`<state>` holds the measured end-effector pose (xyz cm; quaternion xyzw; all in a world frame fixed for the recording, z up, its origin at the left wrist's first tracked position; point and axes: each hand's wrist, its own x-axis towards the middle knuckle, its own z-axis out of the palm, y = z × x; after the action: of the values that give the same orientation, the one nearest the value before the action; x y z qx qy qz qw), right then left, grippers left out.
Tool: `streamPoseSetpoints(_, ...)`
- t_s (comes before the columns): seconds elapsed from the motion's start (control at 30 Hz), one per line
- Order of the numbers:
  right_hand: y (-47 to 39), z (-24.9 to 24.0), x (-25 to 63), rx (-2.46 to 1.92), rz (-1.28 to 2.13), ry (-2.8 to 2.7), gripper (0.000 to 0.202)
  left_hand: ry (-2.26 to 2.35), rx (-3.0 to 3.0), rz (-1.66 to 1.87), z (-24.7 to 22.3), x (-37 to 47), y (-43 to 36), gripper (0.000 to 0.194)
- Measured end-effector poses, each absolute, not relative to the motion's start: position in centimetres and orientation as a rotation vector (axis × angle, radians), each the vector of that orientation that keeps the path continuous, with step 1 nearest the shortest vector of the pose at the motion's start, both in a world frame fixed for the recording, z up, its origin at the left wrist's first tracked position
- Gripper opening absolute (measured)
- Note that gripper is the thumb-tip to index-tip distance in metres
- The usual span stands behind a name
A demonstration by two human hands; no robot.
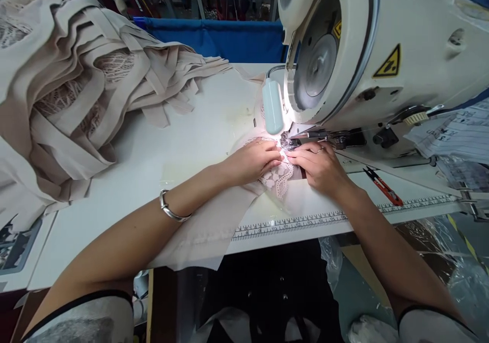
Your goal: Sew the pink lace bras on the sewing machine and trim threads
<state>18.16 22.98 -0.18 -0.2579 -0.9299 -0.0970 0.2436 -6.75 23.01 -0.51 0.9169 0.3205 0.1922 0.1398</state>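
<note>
Pale pink lace [280,176] lies under the lit needle area of a white sewing machine [412,32]. My left hand [254,161] rests on the lace and sheer fabric left of the presser foot [289,142], its fingers together and bent onto the cloth. Just right of the foot, my right hand [319,166] presses its closed fingertips on the lace edge. Sheer beige fabric [206,231] spreads from beneath my left forearm over the table's front edge. The needle tip is too small to make out.
A large pile of beige fabric strips and lace [87,78] covers the table's left side. A small lamp [272,106] hangs above the needle area. Red thread snips [383,186] lie right of my right hand, by a ruler tape [290,227]. Written papers [458,132] are at the right.
</note>
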Motion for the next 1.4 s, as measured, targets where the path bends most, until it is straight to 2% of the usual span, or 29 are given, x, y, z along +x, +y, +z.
streamPoseSetpoints(0.23, 22.8, -0.1, 17.8, -0.71, -0.253, -2.527, 0.033, 1.138, 2.867, 0.566, -0.2, -6.1, 22.4, 0.026)
streamPoseSetpoints(0.4, 22.9, 0.0, 17.7, -0.675, -0.263, -2.518, 0.037, 0.968, 3.12, 0.558, 0.6, -5.8, 20.9, 0.028)
streamPoseSetpoints(0.57, 22.7, 0.1, 17.6, -0.704, -0.247, -2.523, 0.035, 1.067, 3.116, 0.524, 0.8, -6.1, 21.1, 0.027)
streamPoseSetpoints(0.73, 22.6, -0.1, 17.5, -0.711, -0.22, -2.514, 0.034, 0.896, 3.071, 0.494, 0.7, -6.1, 21.5, 0.028)
streamPoseSetpoints(0.93, 22.4, 0.4, 17.6, -0.643, -0.171, -2.503, 0.027, 0.947, 3.038, 0.381, 0.4, -6.2, 21.2, 0.03)
streamPoseSetpoints(1.2, 22.6, -0.2, 17.9, -0.73, -0.146, -2.494, 0.036, 1.034, 2.999, 0.496, 0.1, -6.2, 21.6, 0.031)
streamPoseSetpoints(1.4, 22.5, -0.1, 17.7, -0.696, -0.164, -2.5, 0.031, 1.009, 3.041, 0.51, 0.3, -6.1, 21.7, 0.033)
